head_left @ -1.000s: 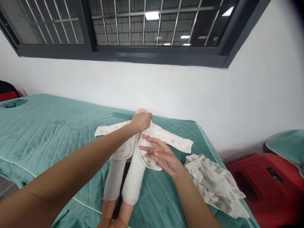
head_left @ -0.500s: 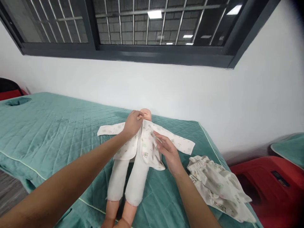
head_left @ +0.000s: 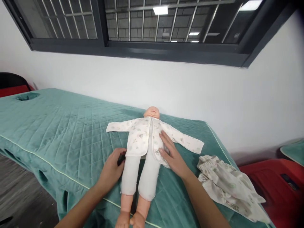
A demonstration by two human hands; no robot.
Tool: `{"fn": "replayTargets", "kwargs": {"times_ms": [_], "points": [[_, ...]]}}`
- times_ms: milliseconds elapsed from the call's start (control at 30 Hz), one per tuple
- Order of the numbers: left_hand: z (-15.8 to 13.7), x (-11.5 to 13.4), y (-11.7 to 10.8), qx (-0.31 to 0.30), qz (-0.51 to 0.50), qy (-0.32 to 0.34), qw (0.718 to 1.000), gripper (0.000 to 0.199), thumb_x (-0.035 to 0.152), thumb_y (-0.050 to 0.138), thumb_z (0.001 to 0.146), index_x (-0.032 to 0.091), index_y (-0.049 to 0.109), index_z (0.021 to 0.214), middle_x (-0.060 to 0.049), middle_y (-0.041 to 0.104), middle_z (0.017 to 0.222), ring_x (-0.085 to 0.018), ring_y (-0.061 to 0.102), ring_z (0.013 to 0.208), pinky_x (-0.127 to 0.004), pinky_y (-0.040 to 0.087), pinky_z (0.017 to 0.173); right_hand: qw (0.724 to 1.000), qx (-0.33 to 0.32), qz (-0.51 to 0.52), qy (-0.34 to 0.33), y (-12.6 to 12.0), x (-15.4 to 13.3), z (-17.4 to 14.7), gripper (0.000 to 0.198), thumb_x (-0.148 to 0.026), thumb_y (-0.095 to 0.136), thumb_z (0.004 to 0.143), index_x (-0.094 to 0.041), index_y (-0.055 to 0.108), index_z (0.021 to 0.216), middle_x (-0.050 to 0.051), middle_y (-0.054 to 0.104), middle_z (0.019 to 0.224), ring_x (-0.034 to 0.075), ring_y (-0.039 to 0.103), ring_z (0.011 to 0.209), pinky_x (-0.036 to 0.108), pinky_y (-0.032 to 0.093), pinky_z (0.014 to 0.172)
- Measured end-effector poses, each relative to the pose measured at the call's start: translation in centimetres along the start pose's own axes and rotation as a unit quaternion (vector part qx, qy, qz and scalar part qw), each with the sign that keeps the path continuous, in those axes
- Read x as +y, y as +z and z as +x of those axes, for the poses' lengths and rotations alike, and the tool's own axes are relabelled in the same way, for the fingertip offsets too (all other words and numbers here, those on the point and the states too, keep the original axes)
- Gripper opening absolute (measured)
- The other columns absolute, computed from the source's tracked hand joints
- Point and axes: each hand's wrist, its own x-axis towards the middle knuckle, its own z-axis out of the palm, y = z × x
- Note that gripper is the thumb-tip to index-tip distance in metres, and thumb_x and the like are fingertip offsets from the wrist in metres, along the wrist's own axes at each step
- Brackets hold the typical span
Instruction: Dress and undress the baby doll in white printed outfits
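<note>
A baby doll [head_left: 152,112] lies on its back, its white padded legs [head_left: 130,177] stretched toward me. A white printed baby jacket [head_left: 138,136] is on it, sleeves spread to both sides, its front panels parted slightly down the middle. My left hand [head_left: 112,171] is beside the doll's hip, fingertips at the jacket's lower left corner, thumb and fingers apart. On the jacket's right panel rests my right hand [head_left: 173,155], open with fingers extended. To the right of my right forearm lies a crumpled printed white garment [head_left: 228,185] with a gathered edge.
A green quilted cover [head_left: 71,126] spreads over the bed, which has a face hole [head_left: 28,96] at far left. Behind it stand a white wall [head_left: 190,91] and a dark-framed barred window [head_left: 166,52]. A red plastic stool [head_left: 280,186] is at the right.
My left hand has left the jacket's collar and come down to its lower left corner. My right hand stays on the right panel. The left panel now lies flatter, and the view has shifted slightly.
</note>
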Motion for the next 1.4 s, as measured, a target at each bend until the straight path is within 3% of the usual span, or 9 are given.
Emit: {"fn": "replayTargets", "kwargs": {"times_ms": [233, 367, 500, 633, 833, 1033, 1200, 1300, 1400], "points": [[-0.1, -0.5, 0.2, -0.016, 0.055, -0.005, 0.998, 0.038, 0.027, 0.057, 0.082, 0.024, 0.059, 0.12, -0.007, 0.067, 0.116, -0.026, 0.061, 0.107, -0.045, 0.045, 0.097, 0.996, 0.077, -0.024, 0.035, 0.2, 1.0, -2.6, 0.054, -0.04, 0.062, 0.089, -0.032, 0.048, 0.141, 0.0, 0.033, 0.157, 0.023, 0.025, 0.146, 0.046, 0.013, 0.122], [0.1, -0.3, 0.0, -0.017, 0.039, -0.035, 0.998, 0.035, 0.03, 0.056, 0.084, 0.025, 0.06, 0.119, -0.006, 0.068, 0.115, -0.026, 0.062, 0.106, -0.044, 0.045, 0.096, 0.987, 0.11, -0.074, 0.088, 0.9, 1.0, -5.5, 0.055, -0.04, 0.061, 0.089, -0.031, 0.046, 0.141, 0.004, 0.041, 0.151, 0.026, 0.036, 0.139, 0.049, 0.025, 0.118], [0.4, 0.8, 0.4, -0.015, 0.024, -0.07, 0.997, 0.033, 0.031, 0.055, 0.085, 0.027, 0.06, 0.118, -0.003, 0.071, 0.109, -0.024, 0.065, 0.102, -0.043, 0.047, 0.095, 0.972, 0.132, -0.16, 0.112, 1.6, 0.3, -7.1, 0.05, -0.041, 0.061, 0.087, -0.028, 0.051, 0.135, 0.007, 0.057, 0.135, 0.028, 0.051, 0.123, 0.049, 0.038, 0.107], [0.5, 1.4, 1.4, -0.006, -0.026, -0.057, 0.998, 0.028, 0.03, 0.051, 0.088, 0.025, 0.06, 0.113, -0.004, 0.07, 0.109, -0.022, 0.065, 0.101, -0.037, 0.049, 0.092, 0.959, 0.147, -0.199, 0.138, 1.9, -0.4, -6.8, 0.042, -0.04, 0.059, 0.087, -0.026, 0.058, 0.126, 0.007, 0.065, 0.119, 0.028, 0.06, 0.101, 0.045, 0.046, 0.092], [-0.4, 1.4, 1.8, 0.063, -0.003, -0.044, 0.997, 0.024, 0.028, 0.05, 0.085, 0.023, 0.062, 0.106, -0.002, 0.071, 0.098, -0.02, 0.066, 0.086, -0.033, 0.051, 0.08, 0.953, 0.15, -0.192, 0.178, 1.8, -0.9, -6.5, 0.033, -0.041, 0.053, 0.088, -0.026, 0.062, 0.116, 0.002, 0.071, 0.095, 0.022, 0.059, 0.072, 0.036, 0.047, 0.07], [-0.6, 1.5, 1.4, 0.104, -0.01, -0.09, 0.99, 0.022, 0.023, 0.051, 0.081, 0.023, 0.063, 0.1, 0.0, 0.071, 0.091, -0.019, 0.065, 0.079, -0.031, 0.05, 0.074, 0.932, 0.194, -0.223, 0.208, 1.5, -0.2, -7.4, 0.029, -0.036, 0.051, 0.086, -0.026, 0.06, 0.112, 0.003, 0.072, 0.097, 0.024, 0.064, 0.079, 0.037, 0.047, 0.073], [-0.5, 0.9, 1.6, 0.085, 0.045, -0.087, 0.992, 0.023, 0.021, 0.049, 0.082, 0.023, 0.062, 0.101, -0.001, 0.069, 0.094, -0.021, 0.063, 0.086, -0.035, 0.048, 0.078, 0.916, 0.214, -0.261, 0.219, 1.5, -0.1, -7.8, 0.031, -0.037, 0.05, 0.087, -0.025, 0.059, 0.113, 0.005, 0.07, 0.092, 0.026, 0.063, 0.077, 0.04, 0.047, 0.071], [-0.4, 0.5, 1.8, 0.085, 0.088, -0.051, 0.991, 0.017, 0.021, 0.048, 0.083, 0.023, 0.061, 0.094, -0.003, 0.066, 0.092, -0.023, 0.06, 0.09, -0.036, 0.047, 0.081, 0.921, 0.233, -0.277, 0.142, 1.9, -0.7, -7.7, 0.034, -0.034, 0.051, 0.087, -0.023, 0.058, 0.119, 0.01, 0.065, 0.109, 0.028, 0.061, 0.095, 0.044, 0.049, 0.081], [-0.2, 0.1, 1.9, 0.099, 0.102, -0.017, 0.99, 0.012, 0.019, 0.048, 0.081, 0.023, 0.058, 0.086, -0.003, 0.062, 0.091, -0.023, 0.057, 0.091, -0.035, 0.046, 0.081, 0.935, 0.211, -0.283, 0.027, 2.5, -1.2, -7.2, 0.042, -0.027, 0.051, 0.088, -0.025, 0.054, 0.131, 0.013, 0.05, 0.135, 0.029, 0.047, 0.126, 0.05, 0.041, 0.104]]}}
